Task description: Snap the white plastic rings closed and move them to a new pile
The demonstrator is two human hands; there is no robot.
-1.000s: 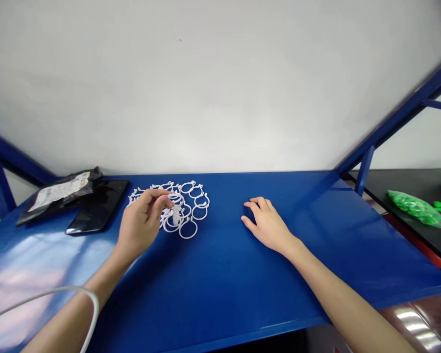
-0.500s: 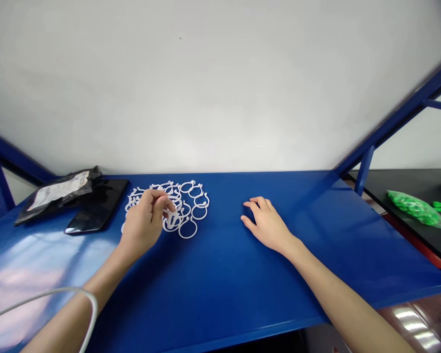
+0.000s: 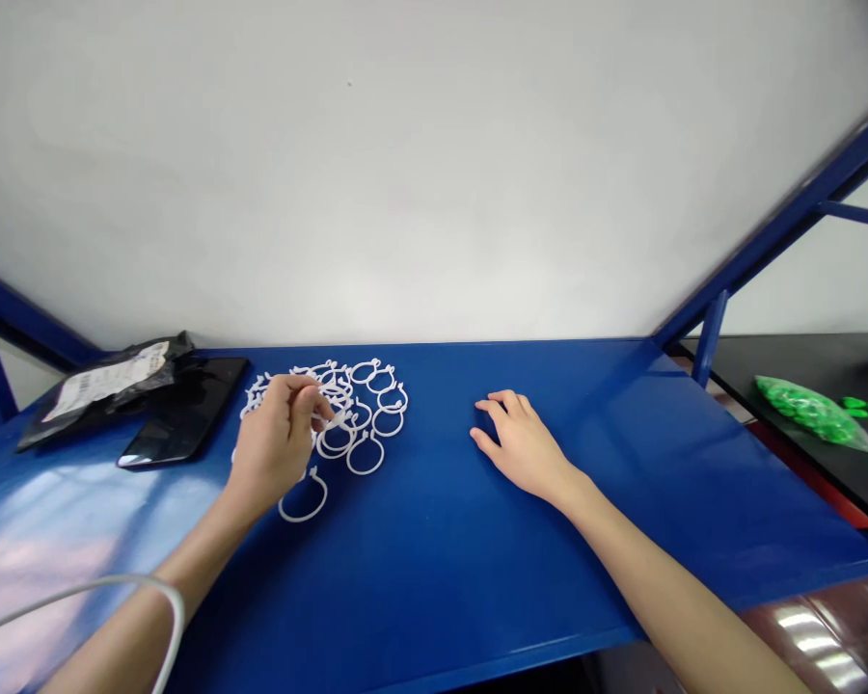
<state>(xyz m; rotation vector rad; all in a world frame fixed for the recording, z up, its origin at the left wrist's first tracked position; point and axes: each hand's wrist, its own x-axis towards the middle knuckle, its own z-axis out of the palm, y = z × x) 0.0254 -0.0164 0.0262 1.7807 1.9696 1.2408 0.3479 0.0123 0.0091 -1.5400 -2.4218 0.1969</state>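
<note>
Over the left part of the blue tabletop (image 3: 434, 559), my left hand (image 3: 275, 434) is closed, thumb and fingers drawn together above a pile of white plastic rings (image 3: 366, 453). Whether a ring is pinched in its fingertips cannot be told, because the white pile lies right behind them. The rings are thin open loops with small knobbed ends, many overlapping, and the hand hides part of the pile. A single white ring (image 3: 304, 520) lies apart, just below the hand. To the right of the pile, my right hand (image 3: 525, 443) rests palm down, fingers apart and holding nothing.
On the left lie a black phone (image 3: 177, 424) and a black plastic parcel (image 3: 108, 386) with a white label. A white cable (image 3: 116, 581) crosses my left forearm. At right, a bag of green pieces (image 3: 814, 410) sits on a black surface. A wall stands behind.
A white ring now lies separately below my left hand, where bare tabletop showed before. My left hand has shifted slightly left. My right hand has stayed nearly still.
</note>
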